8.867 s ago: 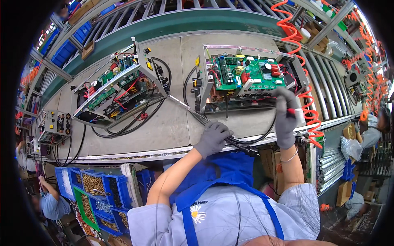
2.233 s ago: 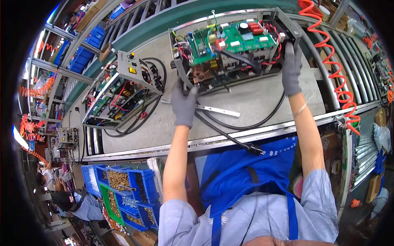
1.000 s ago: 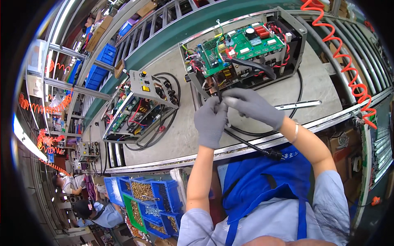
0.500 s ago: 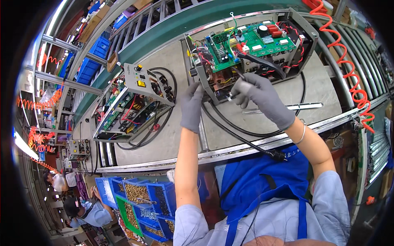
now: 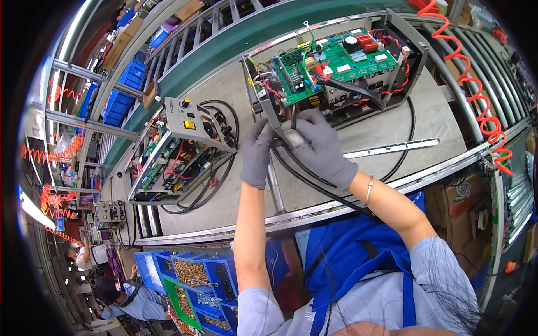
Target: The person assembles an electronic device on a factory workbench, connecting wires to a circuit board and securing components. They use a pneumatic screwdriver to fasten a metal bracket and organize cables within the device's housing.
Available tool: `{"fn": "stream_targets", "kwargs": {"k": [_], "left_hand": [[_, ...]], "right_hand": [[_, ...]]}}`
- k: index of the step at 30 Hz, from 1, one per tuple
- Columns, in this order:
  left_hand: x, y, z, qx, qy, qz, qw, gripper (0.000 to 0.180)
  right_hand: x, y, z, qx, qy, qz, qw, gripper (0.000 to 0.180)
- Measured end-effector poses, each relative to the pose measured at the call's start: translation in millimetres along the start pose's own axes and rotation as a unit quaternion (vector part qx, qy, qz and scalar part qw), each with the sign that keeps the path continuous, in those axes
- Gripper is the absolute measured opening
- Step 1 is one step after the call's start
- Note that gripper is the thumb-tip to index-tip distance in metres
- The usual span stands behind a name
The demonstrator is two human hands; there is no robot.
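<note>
An open metal-cased power unit lies on the bench, its green circuit board uppermost with red and black wires around it. My left hand, in a grey glove, is closed at the lower corner of the unit's end panel; what its fingers grip is hidden. Close beside it, my gloved right hand has its fingers curled together at the same corner. A thin dark piece sticks up from these fingers, too small to name. Black cable runs out beneath both hands.
A second open unit with a grey panel stands on the left, its black cable coiled around it. A slotted metal strip lies right of my hands. Blue bins of small metal parts sit below the bench edge. A red coiled hose hangs right.
My right hand has moved left and down toward my left hand, from beside the unit's open side to the panel corner. My left hand stays near the panel. The view has shifted slightly.
</note>
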State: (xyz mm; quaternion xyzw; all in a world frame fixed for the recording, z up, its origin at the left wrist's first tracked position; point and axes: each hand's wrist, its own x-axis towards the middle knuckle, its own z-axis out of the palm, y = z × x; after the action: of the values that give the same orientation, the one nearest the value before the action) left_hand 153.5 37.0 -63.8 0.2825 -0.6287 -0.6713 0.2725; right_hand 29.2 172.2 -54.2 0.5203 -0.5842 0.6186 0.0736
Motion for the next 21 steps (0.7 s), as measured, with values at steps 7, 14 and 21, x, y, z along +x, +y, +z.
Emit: {"fn": "stream_targets", "kwargs": {"k": [7,14,21], "left_hand": [[18,-5,-2,-0.116,0.091,-0.007,0.989,0.023],[13,27,6,0.109,0.065,-0.037,0.991,0.023],[8,30,1,0.123,-0.058,-0.039,0.990,0.035]], "right_hand": [[-4,-1,3,0.166,-0.116,0.266,0.942,0.021],[-4,-2,11,0.028,-0.037,0.098,0.994,0.020],[-8,7,21,0.013,-0.036,0.087,0.995,0.023]]}}
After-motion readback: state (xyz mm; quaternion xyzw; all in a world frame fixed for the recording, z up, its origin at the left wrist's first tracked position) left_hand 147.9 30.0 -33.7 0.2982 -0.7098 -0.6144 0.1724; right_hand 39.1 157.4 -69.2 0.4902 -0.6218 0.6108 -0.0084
